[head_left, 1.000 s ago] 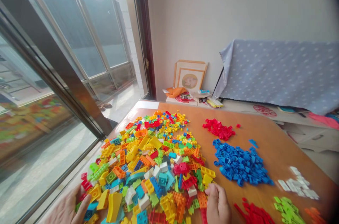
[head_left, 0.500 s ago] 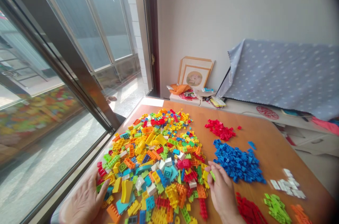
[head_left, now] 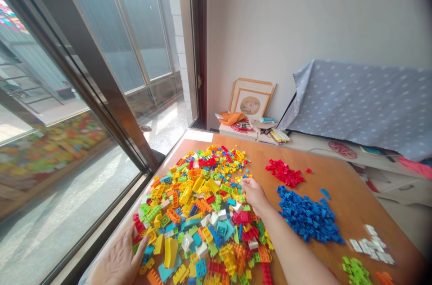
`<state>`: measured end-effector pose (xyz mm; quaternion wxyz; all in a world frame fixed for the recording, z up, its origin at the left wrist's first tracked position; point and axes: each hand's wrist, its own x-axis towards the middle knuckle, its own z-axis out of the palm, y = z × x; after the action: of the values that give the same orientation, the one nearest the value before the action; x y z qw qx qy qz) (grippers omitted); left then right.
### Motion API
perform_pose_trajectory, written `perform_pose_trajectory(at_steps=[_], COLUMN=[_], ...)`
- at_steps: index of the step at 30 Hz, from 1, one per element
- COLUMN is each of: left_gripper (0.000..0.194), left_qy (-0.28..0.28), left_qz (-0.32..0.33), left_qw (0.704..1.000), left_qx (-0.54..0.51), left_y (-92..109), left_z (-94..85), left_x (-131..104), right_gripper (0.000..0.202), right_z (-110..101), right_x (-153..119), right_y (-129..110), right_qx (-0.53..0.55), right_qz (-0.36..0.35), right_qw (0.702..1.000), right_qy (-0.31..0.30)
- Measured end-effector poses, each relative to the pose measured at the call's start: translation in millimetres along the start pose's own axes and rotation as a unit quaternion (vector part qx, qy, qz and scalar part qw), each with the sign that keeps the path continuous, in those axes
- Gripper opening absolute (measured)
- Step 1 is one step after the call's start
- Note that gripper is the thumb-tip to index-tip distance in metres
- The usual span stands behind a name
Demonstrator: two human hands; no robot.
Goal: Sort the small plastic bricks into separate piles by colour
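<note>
A large mixed pile of toy bricks (head_left: 189, 199) covers the left and middle of the wooden table. My left hand (head_left: 121, 256) lies spread at the pile's lower left edge, beside some red and green bricks, holding nothing. My right hand (head_left: 254, 193) is over the pile's right edge, its fingers pinched together near small bricks; whatever they hold, if anything, is too small to make out. Right of it are a blue pile (head_left: 308, 215) and a red pile (head_left: 285, 172). White bricks (head_left: 373, 245) and green bricks (head_left: 356, 270) lie at the lower right.
Orange bricks (head_left: 384, 278) sit at the table's lower right. A glass door (head_left: 101, 141) borders the left side. Behind the table stand framed pictures (head_left: 251, 100) and a cabinet partly covered by a dotted cloth (head_left: 364, 105). My right forearm hides part of the near table.
My right hand has moved up and left along the pile's right edge; the green brick seen in its fingers is no longer visible. The view has shifted slightly. My left hand remains spread.
</note>
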<state>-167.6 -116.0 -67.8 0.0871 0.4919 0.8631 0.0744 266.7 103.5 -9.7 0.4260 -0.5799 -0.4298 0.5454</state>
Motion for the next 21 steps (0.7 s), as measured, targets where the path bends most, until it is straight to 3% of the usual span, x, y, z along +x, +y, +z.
perform_pose_trajectory(at_steps=[3, 7, 10, 14, 21], left_gripper=[0.083, 0.079, 0.076, 0.067, 0.043], left_qy=[0.033, 0.098, 0.132, 0.145, 0.098], left_qz=[0.027, 0.062, 0.117, 0.198, 0.352], left_qw=[0.998, 0.992, 0.981, 0.960, 0.911], left_qx=[-0.035, -0.055, -0.082, -0.136, -0.193], left_y=[4, 10, 26, 74, 164], left_z=[-3.5, -3.1, -4.9, -13.6, -26.3], left_x=[4, 19, 40, 72, 121], right_gripper=[0.036, 0.023, 0.017, 0.020, 0.024], right_z=[11, 23, 30, 43, 72], right_x=[22, 45, 60, 77, 102], right_y=[3, 4, 3, 3, 4], right_qx=[-0.150, -0.240, -0.318, -0.408, -0.515], right_qz=[-0.029, -0.035, -0.043, -0.048, -0.051], right_qw=[0.988, 0.970, 0.946, 0.909, 0.848], right_qy=[-0.005, -0.035, -0.043, -0.066, -0.117])
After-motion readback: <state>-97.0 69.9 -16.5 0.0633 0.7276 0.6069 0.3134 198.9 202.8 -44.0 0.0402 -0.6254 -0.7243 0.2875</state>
